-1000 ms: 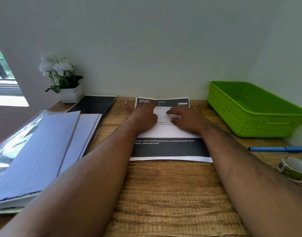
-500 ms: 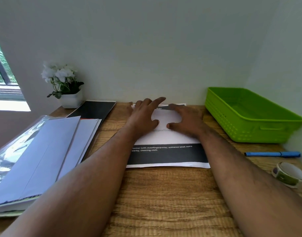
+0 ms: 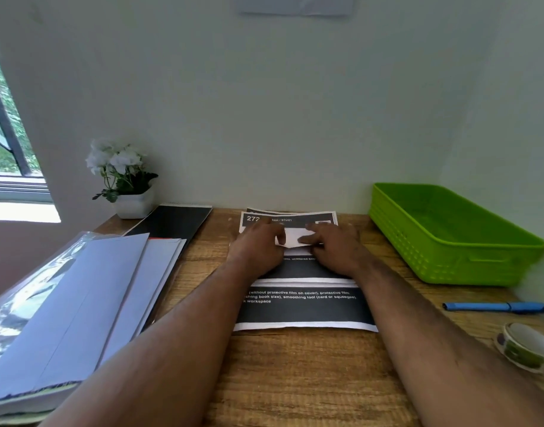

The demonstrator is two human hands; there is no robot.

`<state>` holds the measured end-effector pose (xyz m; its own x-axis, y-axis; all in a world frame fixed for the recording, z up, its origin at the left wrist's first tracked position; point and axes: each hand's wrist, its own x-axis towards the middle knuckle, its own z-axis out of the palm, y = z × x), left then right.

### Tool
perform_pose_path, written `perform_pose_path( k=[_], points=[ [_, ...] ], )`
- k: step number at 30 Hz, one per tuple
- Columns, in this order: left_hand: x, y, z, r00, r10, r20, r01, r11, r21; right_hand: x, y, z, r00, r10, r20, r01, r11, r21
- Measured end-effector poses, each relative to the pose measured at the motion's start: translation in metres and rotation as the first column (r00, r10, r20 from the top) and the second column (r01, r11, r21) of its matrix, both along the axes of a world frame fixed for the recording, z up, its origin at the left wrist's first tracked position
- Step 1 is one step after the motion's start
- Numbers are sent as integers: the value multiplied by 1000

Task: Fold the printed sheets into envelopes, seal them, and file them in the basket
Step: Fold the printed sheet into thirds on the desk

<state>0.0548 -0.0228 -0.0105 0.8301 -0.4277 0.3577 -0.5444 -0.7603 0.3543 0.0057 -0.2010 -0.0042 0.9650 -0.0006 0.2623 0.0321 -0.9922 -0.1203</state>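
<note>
Two printed sheets lie stacked in the middle of the wooden desk. The top printed sheet (image 3: 298, 270), with black bands and a "272" header, sits shifted toward the wall. Its white middle is pinched up between my hands. My left hand (image 3: 258, 246) and my right hand (image 3: 333, 246) both rest on it, fingers curled, thumbs gripping the paper. The lower sheet (image 3: 301, 312) shows its black band and white text below my wrists. A green plastic basket (image 3: 434, 260) stands empty at the right, against the wall.
A stack of white envelopes (image 3: 79, 303) on a plastic sleeve lies at the left. Behind it are a black notebook (image 3: 172, 221) and a white flower pot (image 3: 133, 203). A blue pen (image 3: 492, 307) and a tape roll (image 3: 523, 346) lie at the right.
The top sheet has slid away from me toward the wall, uncovering a second sheet's lower band. My hands went from flat on the paper to curled around its middle.
</note>
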Motion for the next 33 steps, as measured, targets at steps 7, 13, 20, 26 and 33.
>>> perform_pose_path(
  k=[7,13,20,26,33],
  points=[
    [-8,-4,2,977,2,-213,10,998,56,-3,-1,-1,994,-19,-109,36,988,151],
    [-1,-4,-7,975,15,-223,17,990,142,-4,-2,-1,998,-7,-55,17,984,179],
    [-6,-8,-4,968,-10,-252,80,960,270,-4,9,8,971,-71,-228,76,997,14],
    [-5,-10,-2,961,-28,-275,107,955,278,2,48,6,979,-66,-193,66,998,-4],
    [-6,-12,0,967,32,-254,63,932,357,10,50,-3,940,-176,-291,211,973,95]
  ],
)
